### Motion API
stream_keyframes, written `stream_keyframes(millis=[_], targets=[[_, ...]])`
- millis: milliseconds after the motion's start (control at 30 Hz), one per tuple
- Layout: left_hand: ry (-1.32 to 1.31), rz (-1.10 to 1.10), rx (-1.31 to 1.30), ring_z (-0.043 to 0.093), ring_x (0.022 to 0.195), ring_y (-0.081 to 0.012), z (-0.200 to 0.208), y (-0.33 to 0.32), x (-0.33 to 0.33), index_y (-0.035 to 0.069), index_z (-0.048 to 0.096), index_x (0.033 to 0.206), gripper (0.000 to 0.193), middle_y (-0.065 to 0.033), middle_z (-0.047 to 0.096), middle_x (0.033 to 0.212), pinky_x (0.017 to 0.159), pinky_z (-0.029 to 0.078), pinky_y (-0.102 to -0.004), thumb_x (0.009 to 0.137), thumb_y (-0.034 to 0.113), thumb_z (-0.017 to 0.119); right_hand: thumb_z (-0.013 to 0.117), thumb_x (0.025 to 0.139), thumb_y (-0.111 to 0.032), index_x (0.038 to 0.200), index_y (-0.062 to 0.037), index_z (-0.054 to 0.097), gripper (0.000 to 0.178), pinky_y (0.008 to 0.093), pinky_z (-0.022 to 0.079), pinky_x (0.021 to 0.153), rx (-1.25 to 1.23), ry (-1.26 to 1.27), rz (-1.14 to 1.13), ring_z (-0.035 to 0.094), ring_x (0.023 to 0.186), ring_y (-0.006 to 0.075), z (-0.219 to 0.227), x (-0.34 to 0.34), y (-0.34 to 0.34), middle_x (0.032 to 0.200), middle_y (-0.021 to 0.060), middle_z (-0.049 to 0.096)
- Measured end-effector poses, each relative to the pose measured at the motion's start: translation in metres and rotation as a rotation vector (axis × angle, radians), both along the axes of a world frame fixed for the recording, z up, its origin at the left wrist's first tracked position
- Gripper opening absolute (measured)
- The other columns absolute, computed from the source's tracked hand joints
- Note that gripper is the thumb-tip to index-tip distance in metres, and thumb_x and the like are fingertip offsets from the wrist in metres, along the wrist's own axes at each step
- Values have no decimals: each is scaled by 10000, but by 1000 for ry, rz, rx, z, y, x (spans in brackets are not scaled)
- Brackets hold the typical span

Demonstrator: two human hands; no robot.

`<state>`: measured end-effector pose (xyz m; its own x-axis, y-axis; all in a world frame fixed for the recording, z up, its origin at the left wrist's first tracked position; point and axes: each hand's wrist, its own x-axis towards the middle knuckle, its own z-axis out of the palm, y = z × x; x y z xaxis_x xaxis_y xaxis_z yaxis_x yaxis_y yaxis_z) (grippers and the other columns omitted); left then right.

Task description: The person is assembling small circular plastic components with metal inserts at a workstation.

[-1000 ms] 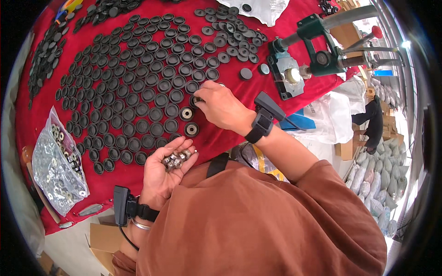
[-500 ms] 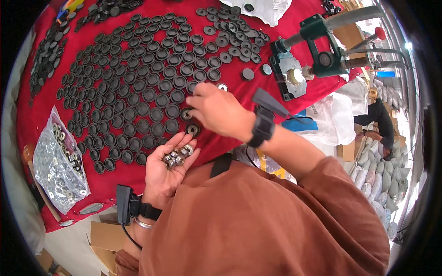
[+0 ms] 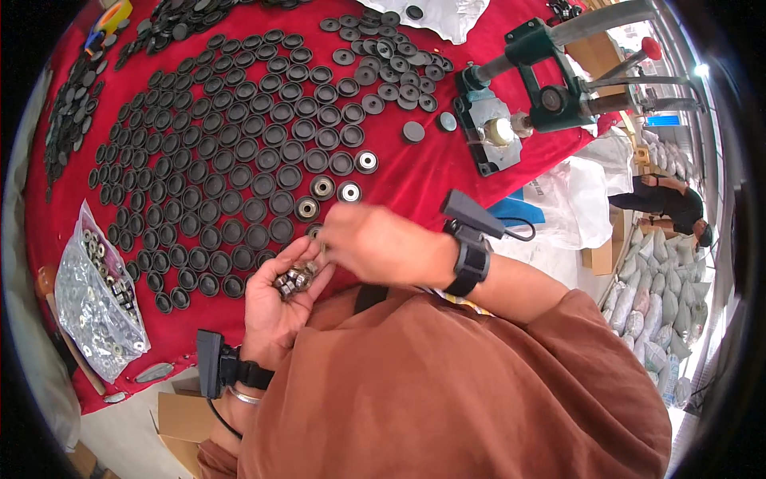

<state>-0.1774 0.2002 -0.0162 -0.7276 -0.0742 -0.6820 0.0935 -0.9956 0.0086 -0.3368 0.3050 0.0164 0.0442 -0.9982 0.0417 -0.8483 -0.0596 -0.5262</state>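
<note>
The left hand is cupped palm up near the surface's near edge, holding a small pile of metal bearings. The right hand is bent in over its fingertips; whether it pinches anything cannot be told, as its own fingers are blurred and partly hidden.

The likeliest trouble is a spill: the pile lies loose in a shallow palm, so a nudge from the right hand or a slight tilt could send bearings rolling. With the palm so close to the near edge, some might go over it and drop out of sight.

Black caps lie close together across the middle of the surface, hollow side up. Four at the group's right side carry bearings, among them one filled cap; a low knuckle could jog these, and a bearing might end up crooked in its cap. The cloth is soft, so a tug on it could shift many caps at once.

The cable looping from the right wrist strap might catch on something. The clear bag of bearings slumps by the near left corner, where a bump could spill it.
</note>
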Motion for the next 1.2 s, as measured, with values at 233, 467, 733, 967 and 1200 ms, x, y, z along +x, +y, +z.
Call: stream_keyframes(millis=[233, 467, 733, 967, 1200], targets=[[-40, -32, 8, 589, 992, -312, 4, 2, -5, -65, 545, 1087, 318, -191, 593, 1058, 928, 467, -463, 828, 83, 434, 612, 740, -40, 843, 20, 600, 120, 390, 483, 681, -149, -22, -419, 564, 781, 322, -28, -58, -20, 803, 148, 556], [-38, -7, 11, 559, 1057, -320, 2, 1, -8, -71, 509, 1140, 357, -201, 568, 1119, 957, 444, -462, 837, 87, 409, 628, 743, -45, 872, 11, 626, 141, 368, 486, 672, -61, 23, -365, 569, 768, 309, -39, -64, -23, 797, 130, 549], [16, 76, 17, 493, 1152, -325, 4, 3, -23, -83, 414, 1232, 429, -218, 477, 1256, 992, 404, -472, 839, 84, 371, 623, 747, -159, 884, -53, 638, 174, 387, 479, 735, -72, -92, -313, 553, 843, 297, -2, -40, -16, 858, 131, 538], [59, 3, -52, 529, 1100, -247, -3, 13, -27, -55, 461, 1225, 421, -161, 535, 1193, 939, 450, -417, 854, 111, 350, 555, 736, -48, 913, 44, 620, 210, 349, 516, 736, -19, -301, 61, 598, 881, 277, -2, -18, 1, 973, 127, 603], [49, 1, -48, 545, 1075, -277, 13, 24, -36, -63, 474, 1184, 378, -177, 546, 1164, 948, 451, -442, 857, 88, 362, 576, 711, -92, 820, -1, 626, 150, 358, 492, 713, -111, -82, 120, 568, 815, 281, -4, -59, 5, 879, 105, 594]])
